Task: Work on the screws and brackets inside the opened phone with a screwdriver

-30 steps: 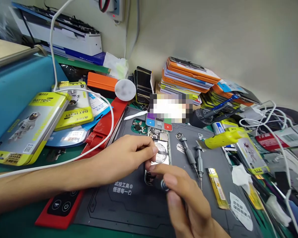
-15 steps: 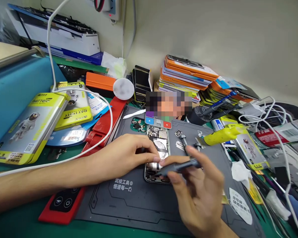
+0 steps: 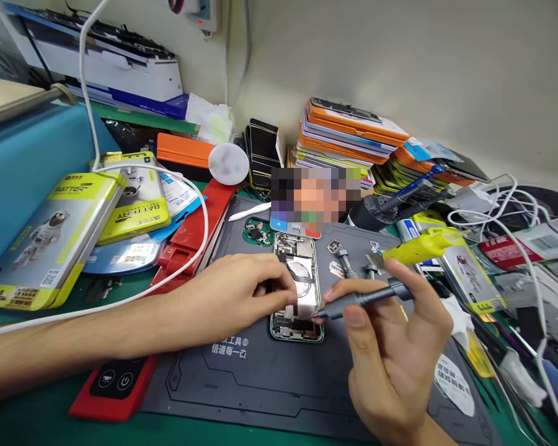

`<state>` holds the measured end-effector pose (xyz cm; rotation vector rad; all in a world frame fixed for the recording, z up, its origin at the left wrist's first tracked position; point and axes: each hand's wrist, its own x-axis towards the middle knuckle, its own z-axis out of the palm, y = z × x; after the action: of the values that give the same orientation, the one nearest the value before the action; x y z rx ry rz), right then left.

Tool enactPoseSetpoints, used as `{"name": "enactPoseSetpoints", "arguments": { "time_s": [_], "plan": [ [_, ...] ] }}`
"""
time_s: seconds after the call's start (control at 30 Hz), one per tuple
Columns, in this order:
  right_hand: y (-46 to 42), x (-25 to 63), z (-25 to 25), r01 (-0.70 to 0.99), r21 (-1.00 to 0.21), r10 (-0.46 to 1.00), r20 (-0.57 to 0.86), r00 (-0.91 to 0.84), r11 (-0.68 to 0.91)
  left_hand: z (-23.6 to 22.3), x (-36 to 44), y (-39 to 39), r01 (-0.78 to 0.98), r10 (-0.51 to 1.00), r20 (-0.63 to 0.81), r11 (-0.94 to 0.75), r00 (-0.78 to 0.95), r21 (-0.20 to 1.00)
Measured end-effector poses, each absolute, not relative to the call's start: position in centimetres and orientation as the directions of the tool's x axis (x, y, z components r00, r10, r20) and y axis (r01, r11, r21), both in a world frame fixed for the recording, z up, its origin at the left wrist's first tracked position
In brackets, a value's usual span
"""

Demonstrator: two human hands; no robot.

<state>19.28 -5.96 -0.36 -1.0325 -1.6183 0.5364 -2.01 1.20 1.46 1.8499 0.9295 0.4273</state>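
An opened phone (image 3: 301, 272) lies on a dark grey work mat (image 3: 242, 387), its inner parts bare. Over its left edge my left hand (image 3: 253, 282) has thumb and fingers pinched together against the inside. Whatever sits between those fingertips is hidden. My right hand (image 3: 395, 353) grips a slim dark grey screwdriver (image 3: 356, 301), with the index finger up at its rear end. The driver slants down leftwards, and its tip meets the lower right part of the phone's inside. I cannot tell whether it touches a screw.
Two more drivers (image 3: 346, 263) lie just beyond the phone, near a yellow-handled tool (image 3: 421, 246). Yellow battery boxes (image 3: 51, 241) and a red holder (image 3: 181, 248) stand left. A white cable (image 3: 207, 229) loops over the left side. Stacked orange cases (image 3: 351, 133) rise behind.
My right hand has moved right and turned, drawing the screwdriver's tip from the phone's lower left towards its right side. My left hand stays nearly in place. The view has shifted slightly.
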Motion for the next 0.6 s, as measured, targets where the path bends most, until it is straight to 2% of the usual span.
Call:
{"name": "enactPoseSetpoints", "arguments": {
  "time_s": [0.13, 0.23, 0.6],
  "plan": [
    [-6.3, 19.7, -0.9, 0.393, -0.729, 0.825, 0.528, -0.199, 0.561, 1.7, -2.0, 1.1, 0.400, 0.774, -0.136, -0.161, 0.618, 0.903],
    [-6.4, 19.9, -1.1, 0.423, -0.676, 0.796, 0.546, -0.263, 0.603, 1.8, -2.1, 1.1, 0.407, 0.769, -0.167, -0.130, 0.617, 0.904],
    [-6.6, 20.4, -1.6, 0.463, -0.664, 0.807, 0.521, -0.278, 0.587, 2.1, -2.0, 1.2, 0.445, 0.768, -0.197, -0.125, 0.610, 0.887]
  ]
}}
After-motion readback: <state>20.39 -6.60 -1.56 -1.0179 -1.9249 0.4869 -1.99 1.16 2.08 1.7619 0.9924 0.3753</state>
